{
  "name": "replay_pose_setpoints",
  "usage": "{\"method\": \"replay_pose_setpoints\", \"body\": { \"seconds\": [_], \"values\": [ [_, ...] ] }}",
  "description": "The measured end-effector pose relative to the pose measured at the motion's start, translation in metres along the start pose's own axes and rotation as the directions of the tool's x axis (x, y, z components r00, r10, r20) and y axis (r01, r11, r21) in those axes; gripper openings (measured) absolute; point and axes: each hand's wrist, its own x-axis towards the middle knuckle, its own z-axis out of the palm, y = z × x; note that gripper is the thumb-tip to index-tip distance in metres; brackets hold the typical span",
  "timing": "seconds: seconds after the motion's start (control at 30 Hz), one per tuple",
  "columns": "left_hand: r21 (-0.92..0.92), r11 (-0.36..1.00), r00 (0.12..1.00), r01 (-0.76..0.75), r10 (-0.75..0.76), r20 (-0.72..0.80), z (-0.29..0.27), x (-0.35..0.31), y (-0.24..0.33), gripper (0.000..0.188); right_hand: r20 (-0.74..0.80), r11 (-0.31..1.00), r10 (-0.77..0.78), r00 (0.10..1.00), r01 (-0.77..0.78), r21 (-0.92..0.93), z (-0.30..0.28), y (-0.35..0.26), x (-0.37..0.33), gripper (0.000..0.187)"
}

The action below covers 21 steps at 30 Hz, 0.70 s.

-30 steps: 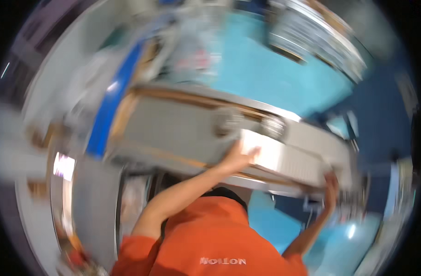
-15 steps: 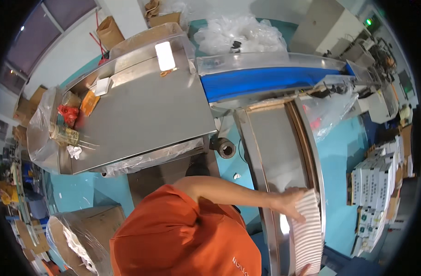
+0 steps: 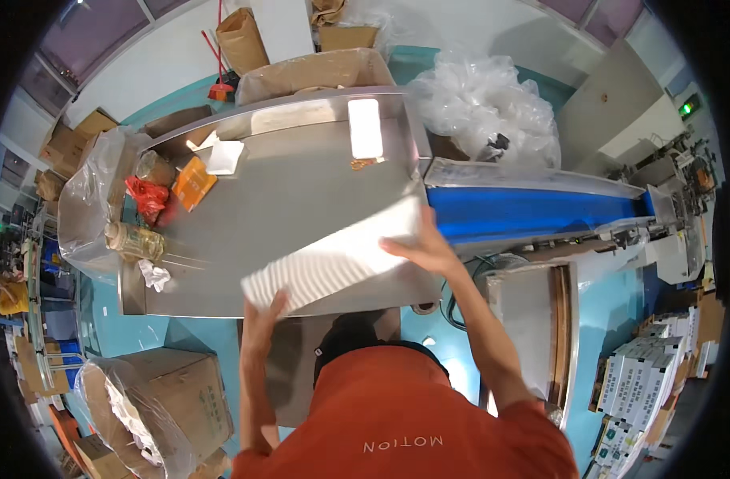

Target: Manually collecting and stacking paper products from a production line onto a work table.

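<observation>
Across the front of the steel table (image 3: 301,180) I hold a long white ribbed stack (image 3: 333,259); its thin pieces sit packed side by side, and their kind is unclear. It slants up from left to right and is slightly blurred. My left hand (image 3: 263,319) grips its near left end, thumb on top. My right hand (image 3: 421,246) is closed round the far right end, the thumb lying over the upper face. Both hands' remaining fingers are partly hidden by the stack. Whether it rests on the table or hangs just above, I cannot tell.
A white flat rectangle (image 3: 365,129) lies at the table's back. A bottle (image 3: 133,241), red plastic bag (image 3: 147,197), orange packet (image 3: 194,184) and crumpled tissue (image 3: 154,275) sit left. A blue conveyor belt (image 3: 532,214) adjoins right; a steel trough (image 3: 528,319) stands nearer.
My body has turned left from the trough to the steel table. The white ribbed stack has moved with both hands, from lying lengthwise at the trough to lying across the table front.
</observation>
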Motion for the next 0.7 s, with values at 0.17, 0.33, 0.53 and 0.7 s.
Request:
{"method": "replay_pose_setpoints", "body": {
  "seconds": [0.17,0.33,0.53,0.7],
  "values": [
    [-0.098,0.994,0.933,0.049,-0.08,-0.351,0.013,-0.035,-0.02,0.075,0.488,0.991,-0.115,0.865,0.135,-0.006,0.05,-0.056,0.175,0.114],
    [-0.355,0.935,0.969,0.025,-0.11,-0.223,0.068,0.0,-0.029,0.056,-0.178,0.838,-0.44,0.88,0.331,-0.433,0.082,-0.094,0.198,0.05],
    [-0.362,0.932,0.986,0.002,-0.063,-0.156,0.107,0.047,-0.008,0.053,-0.239,0.935,-0.354,0.904,0.348,-0.068,0.035,-0.039,-0.026,0.037],
    [-0.245,0.935,0.955,-0.256,0.205,-0.215,0.128,0.053,-0.015,0.048,-0.743,0.35,-0.353,0.569,-0.656,-0.669,-0.078,0.128,-0.302,0.055]
  ]
}}
